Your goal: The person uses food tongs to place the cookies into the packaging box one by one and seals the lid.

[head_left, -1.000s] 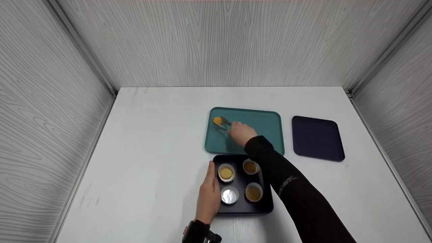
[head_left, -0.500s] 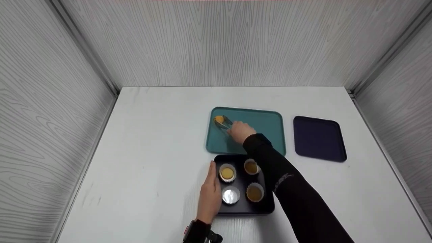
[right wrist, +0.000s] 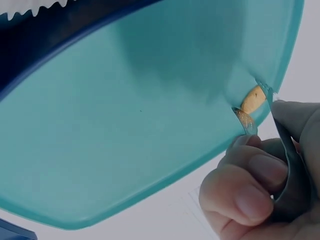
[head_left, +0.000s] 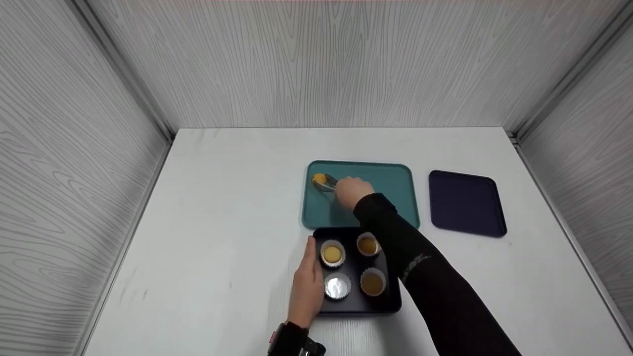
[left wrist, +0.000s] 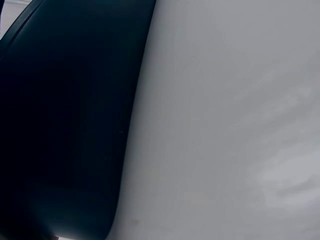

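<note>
My right hand (head_left: 354, 192) grips a pair of small metal tongs (head_left: 324, 186) over the left part of the teal tray (head_left: 368, 169). In the right wrist view, the tongs' tips stand on both sides of a small round yellow-brown cookie (right wrist: 254, 99) near the tray's edge. In the head view the same cookie (head_left: 319, 178) shows at the upper left of the tray. Fingers straight, my left hand (head_left: 306, 289) rests along the left side of a dark square baking pan (head_left: 352, 306). The left wrist view shows only a dark wall (left wrist: 75, 125) and white tabletop.
Inside the pan are several paper cups: one with a yellow cookie (head_left: 332, 254), two with brownish contents (head_left: 372, 283), and a silvery-bottomed cup (head_left: 338, 286) without a cookie. A dark purple tray (head_left: 467, 203) lies at right. Grey panels (head_left: 316, 64) enclose the white table (head_left: 222, 198).
The tongs' tips spread a little beside the cookie half a second ago and are now closer around it. The teal tray has shifted slightly toward the pan. The left hand stays in place.
</note>
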